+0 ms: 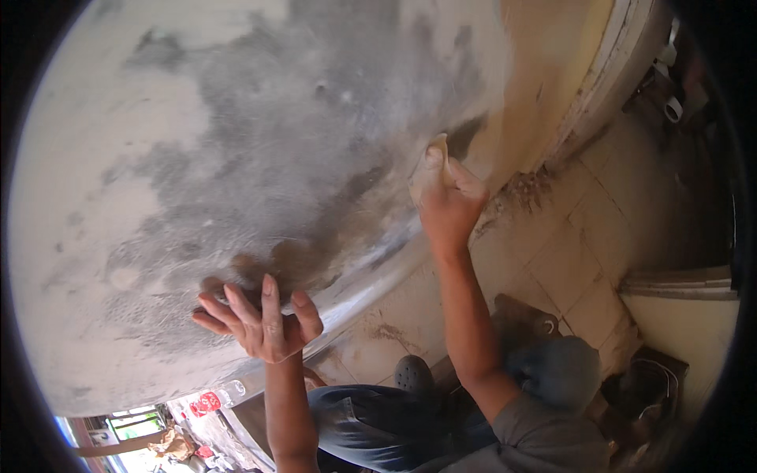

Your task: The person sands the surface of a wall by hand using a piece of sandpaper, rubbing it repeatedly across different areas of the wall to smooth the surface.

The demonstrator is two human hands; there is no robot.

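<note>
A wall [260,118] with pale and dark grey patches fills the upper left of the view. My right hand [451,201] pinches a thin, pale, folded sheet [438,144], perhaps sandpaper, against the wall near a dark patch. Most of that sheet is covered by the thumb and fingers. Lower on the wall, to the left, my left hand [264,322] has its fingers spread and holds nothing. Its fingertips are at or close to the rough grey surface; whether they touch cannot be made out.
Dusty floor tiles [564,260] lie to the right, with crumbs along the wall's foot. A door frame [587,87] borders the wall. My jeans [378,426] and a dark clog [413,374] are below. A clear bottle [217,398] with a red label is at lower left.
</note>
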